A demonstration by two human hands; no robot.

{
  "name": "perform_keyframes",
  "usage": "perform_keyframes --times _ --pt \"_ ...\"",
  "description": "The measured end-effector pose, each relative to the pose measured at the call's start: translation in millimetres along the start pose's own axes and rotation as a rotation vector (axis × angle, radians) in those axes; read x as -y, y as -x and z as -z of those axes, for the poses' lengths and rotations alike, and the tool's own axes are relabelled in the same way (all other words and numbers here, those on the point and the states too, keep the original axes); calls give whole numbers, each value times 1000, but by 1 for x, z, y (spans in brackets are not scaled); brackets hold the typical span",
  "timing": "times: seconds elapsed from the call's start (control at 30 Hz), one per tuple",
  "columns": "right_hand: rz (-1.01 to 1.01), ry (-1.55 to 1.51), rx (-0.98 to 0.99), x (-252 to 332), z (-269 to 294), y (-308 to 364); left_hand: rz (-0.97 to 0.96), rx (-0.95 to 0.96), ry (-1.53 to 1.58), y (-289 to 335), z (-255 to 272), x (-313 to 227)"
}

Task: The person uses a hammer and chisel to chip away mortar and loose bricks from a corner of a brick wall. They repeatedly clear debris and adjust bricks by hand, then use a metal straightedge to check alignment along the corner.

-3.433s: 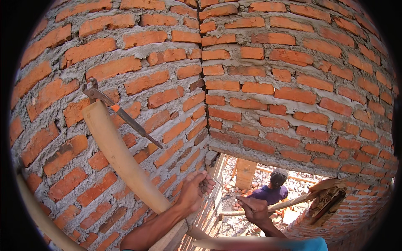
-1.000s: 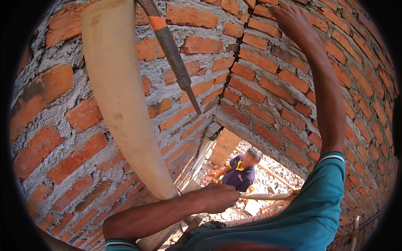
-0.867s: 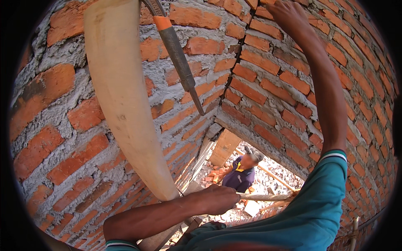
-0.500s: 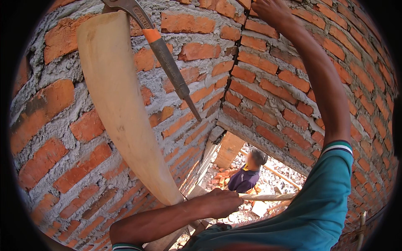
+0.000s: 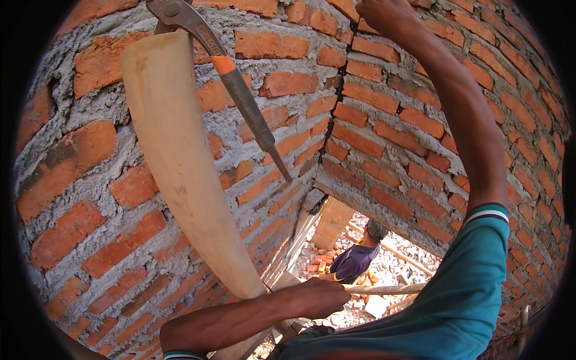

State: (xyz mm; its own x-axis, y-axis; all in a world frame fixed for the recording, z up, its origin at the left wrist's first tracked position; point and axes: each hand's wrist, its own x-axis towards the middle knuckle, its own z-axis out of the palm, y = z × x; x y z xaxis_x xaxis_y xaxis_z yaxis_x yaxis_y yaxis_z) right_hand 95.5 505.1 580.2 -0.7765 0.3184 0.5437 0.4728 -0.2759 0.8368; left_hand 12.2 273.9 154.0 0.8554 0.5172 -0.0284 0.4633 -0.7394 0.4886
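Note:
My left hand (image 5: 324, 298) is closed in a fist at the lower middle, around a pale wooden pole (image 5: 387, 289) that runs off to the right behind my shirt. At the top edge my right hand (image 5: 384, 13) is raised with its fingers curled, close to the corner of the brick wall (image 5: 414, 120); the frame's edge and the hand itself hide whatever it grips. A thick, smooth wooden post (image 5: 180, 174) rises at the left, its lower end by my left forearm. Pliers (image 5: 243, 108) with a dark grip and an orange band hang over the post's top.
Brick walls with rough grey mortar, such as the left wall (image 5: 129, 240), close in on both sides. Far below, through an opening, a person (image 5: 358, 255) in dark clothing stands among rubble (image 5: 414, 267) and loose bricks. A wooden board (image 5: 332, 223) leans at the opening.
The whole view has shifted slightly, so the post and pliers sit lower and farther right. The person below has turned the head away. My hands keep nearly the same pose.

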Motion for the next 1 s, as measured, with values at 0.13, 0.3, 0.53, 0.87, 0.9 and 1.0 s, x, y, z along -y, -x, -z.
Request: perform_keyframes --times 0.13,0.3,0.53,0.87,0.9,1.0 --pt "31 -42 -25 9 -3 -10 5 25 24 0 1 -1" --pt "33 -5 14 11 -11 -13 16 47 54 -1 2 -2" --pt "58 44 -41 3 -16 -3 21 85 17 0 9 -7" --pt "59 4 -104 -13 -2 -4 49 162 8 1 15 -12" --pt "64 20 -87 -13 -2 -6 42 165 1 1 15 -11" --pt "82 -96 -114 -12 1 -14 52 148 45 1 15 -11"
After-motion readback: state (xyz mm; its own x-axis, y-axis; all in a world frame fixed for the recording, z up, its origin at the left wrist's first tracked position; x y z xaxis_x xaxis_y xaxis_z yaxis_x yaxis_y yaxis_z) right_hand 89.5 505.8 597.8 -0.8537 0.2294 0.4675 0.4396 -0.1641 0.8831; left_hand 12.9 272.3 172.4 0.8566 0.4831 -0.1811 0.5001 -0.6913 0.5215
